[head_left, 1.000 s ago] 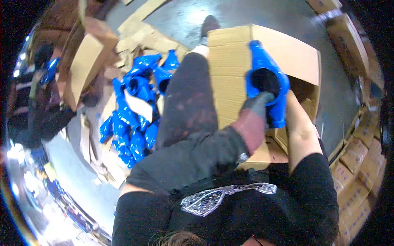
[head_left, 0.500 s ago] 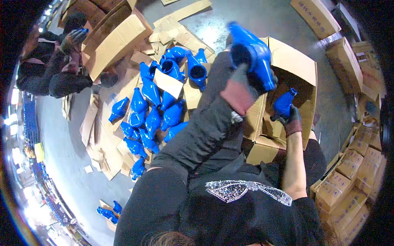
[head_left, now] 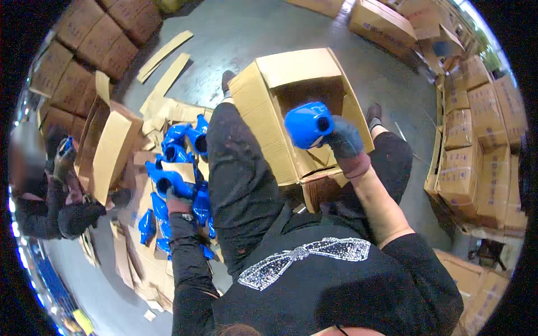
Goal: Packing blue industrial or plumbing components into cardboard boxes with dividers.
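My right hand, in a dark glove with a reddish cuff, is closed around a glossy blue hollow part. It holds this part over the open cardboard box between my legs, with a round dark hole toward the fingers. At the left, my gloved left hand reaches into a pile of similar blue parts. Its fingers close at the wide opening of a blue bottle-shaped part on top of the pile; the fingertips are partly hidden.
Flattened cardboard lies under and around the pile. Farther left, another person sits by an open carton, holding a small blue thing. Stacked cartons stand at the right and more brown cartons at the far left.
My left hand has swung from above the box down to the pile at the left. The right hand, still holding a blue part, has risen over the box. The whole view has turned rightward.
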Demonstrator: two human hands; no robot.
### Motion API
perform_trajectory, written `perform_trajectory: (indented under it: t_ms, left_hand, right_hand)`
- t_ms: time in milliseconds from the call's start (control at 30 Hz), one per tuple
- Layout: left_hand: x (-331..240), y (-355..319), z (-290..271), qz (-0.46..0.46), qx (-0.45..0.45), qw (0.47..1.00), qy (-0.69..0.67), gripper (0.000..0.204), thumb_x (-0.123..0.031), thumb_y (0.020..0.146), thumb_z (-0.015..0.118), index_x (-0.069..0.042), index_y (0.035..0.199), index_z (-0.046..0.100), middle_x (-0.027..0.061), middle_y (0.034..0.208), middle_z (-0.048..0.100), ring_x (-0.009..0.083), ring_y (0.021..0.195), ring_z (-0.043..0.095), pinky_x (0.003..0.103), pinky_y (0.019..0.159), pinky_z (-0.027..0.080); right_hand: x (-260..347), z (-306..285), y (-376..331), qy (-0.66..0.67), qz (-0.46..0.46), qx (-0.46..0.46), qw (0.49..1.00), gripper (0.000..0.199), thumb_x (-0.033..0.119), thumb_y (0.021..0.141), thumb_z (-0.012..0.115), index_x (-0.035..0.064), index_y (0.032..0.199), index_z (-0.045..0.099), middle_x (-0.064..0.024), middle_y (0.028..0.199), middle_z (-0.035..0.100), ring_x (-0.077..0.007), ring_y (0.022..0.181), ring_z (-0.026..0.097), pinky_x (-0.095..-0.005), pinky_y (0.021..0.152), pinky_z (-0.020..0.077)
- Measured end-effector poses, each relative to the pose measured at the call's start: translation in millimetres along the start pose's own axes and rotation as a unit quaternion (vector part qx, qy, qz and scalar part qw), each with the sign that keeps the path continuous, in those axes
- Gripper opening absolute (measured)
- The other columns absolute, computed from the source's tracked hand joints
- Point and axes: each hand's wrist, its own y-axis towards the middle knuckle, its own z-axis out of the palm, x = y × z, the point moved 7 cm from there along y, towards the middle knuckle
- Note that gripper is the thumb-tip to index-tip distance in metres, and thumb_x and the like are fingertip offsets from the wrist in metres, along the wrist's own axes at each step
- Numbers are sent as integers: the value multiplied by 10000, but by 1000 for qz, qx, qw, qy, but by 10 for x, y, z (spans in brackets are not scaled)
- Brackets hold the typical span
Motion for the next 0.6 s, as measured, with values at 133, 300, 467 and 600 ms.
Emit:
perform_trajectory:
  t_ms: [133, 300, 467, 600]
  left_hand:
    - [527, 190, -123, -113, -47, 976, -180, 424, -318, 875, 422, 0, 1148, 484, 133, 1111, 580, 291, 1037, 542, 438, 955, 392]
    - [307, 87, 2, -35, -47, 997, -39, 418, -273, 843, 502, -34, 1182, 457, 144, 1086, 575, 327, 982, 556, 491, 895, 428]
    - [280, -232, 318, -198, -176, 955, -134, 641, -538, 831, 457, -66, 1261, 406, 153, 1224, 474, 354, 1103, 465, 522, 958, 352]
    - [205, -512, 143, -181, -203, 961, -52, 658, -567, 808, 489, -44, 1203, 424, 128, 1129, 495, 327, 1048, 485, 494, 903, 381]
  right_hand:
    - [232, 86, -87, -155, -45, 2, 987, 241, 242, 833, 561, 10, 817, 621, -61, 687, 578, -138, 607, 561, -251, 569, 457]
    - [123, 50, -94, -90, -18, -2, 996, 247, 263, 848, 543, 29, 829, 622, -51, 708, 575, -123, 608, 552, -251, 543, 444]
    - [-24, -73, -130, -86, 40, -38, 995, 251, 270, 852, 541, 34, 845, 626, -45, 725, 576, -113, 604, 549, -255, 536, 449]
    - [-155, -124, -164, -83, 45, -46, 994, 271, 294, 849, 547, 36, 852, 629, -46, 743, 586, -113, 596, 551, -245, 500, 439]
